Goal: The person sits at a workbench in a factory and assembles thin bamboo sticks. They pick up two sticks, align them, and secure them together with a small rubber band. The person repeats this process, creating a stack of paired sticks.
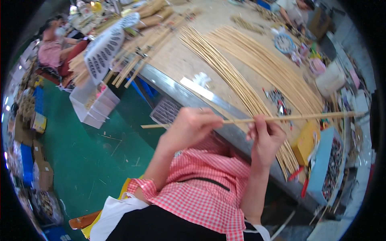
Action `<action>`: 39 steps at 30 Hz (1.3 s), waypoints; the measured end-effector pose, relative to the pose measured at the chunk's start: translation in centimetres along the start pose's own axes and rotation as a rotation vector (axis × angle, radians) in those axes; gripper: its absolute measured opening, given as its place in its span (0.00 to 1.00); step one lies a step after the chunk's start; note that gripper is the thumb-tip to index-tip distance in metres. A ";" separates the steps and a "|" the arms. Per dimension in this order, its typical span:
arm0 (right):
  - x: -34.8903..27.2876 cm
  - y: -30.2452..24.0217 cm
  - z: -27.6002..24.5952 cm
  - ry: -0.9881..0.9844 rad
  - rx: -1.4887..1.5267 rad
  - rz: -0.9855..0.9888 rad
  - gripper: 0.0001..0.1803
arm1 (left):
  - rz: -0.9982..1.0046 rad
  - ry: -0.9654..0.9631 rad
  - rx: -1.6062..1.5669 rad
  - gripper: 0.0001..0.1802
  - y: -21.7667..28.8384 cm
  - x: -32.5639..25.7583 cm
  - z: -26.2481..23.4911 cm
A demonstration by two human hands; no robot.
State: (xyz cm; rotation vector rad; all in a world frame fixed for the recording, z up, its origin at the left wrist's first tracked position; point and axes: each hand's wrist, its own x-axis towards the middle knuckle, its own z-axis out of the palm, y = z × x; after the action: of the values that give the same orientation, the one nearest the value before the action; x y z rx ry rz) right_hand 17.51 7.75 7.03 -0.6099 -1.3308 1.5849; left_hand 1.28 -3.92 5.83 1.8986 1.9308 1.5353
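Note:
A long, thin bamboo strip (309, 117) lies almost level in front of my body, crossing the table's near edge. My left hand (192, 127) is closed on it left of the middle, and a short end sticks out beyond my fist. Farther right, my right hand (266, 138) pinches the same strip between thumb and fingers, with a long stretch running on to the right. Whether it is one strip or several laid together, I cannot tell. Beneath and behind my right hand, a bundle of thicker bamboo sticks (229, 74) slants across the table.
A fan of pale thin strips (267, 60) lies beyond the bundle. Small metal tools (277, 100), a yellow box (306, 138) and a blue bin (321, 170) of small parts are at right. At left stands a white bin (89, 109). Two people (56, 50) sit farther off.

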 end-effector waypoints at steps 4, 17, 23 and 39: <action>0.4 1.3 -0.7 -0.055 0.103 -0.068 0.05 | -0.050 -0.085 -0.012 0.09 -0.5 0.4 0.2; 0.5 2.7 -0.2 -0.366 -0.014 -0.069 0.05 | -0.388 -0.289 -0.735 0.07 -2.2 0.8 2.0; 4.0 1.0 -2.7 -0.374 -0.447 0.014 0.07 | -0.459 -0.113 -0.661 0.06 -3.2 -0.2 2.8; 8.2 3.1 -14.1 -0.072 -1.602 -0.189 0.14 | -0.343 -0.012 -0.676 0.07 -3.6 -0.1 1.9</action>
State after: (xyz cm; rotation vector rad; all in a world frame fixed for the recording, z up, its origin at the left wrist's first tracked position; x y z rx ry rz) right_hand 24.72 21.75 1.69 -1.2506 -2.4691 0.0741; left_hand -0.17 -2.02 2.53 1.2226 1.3678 1.7429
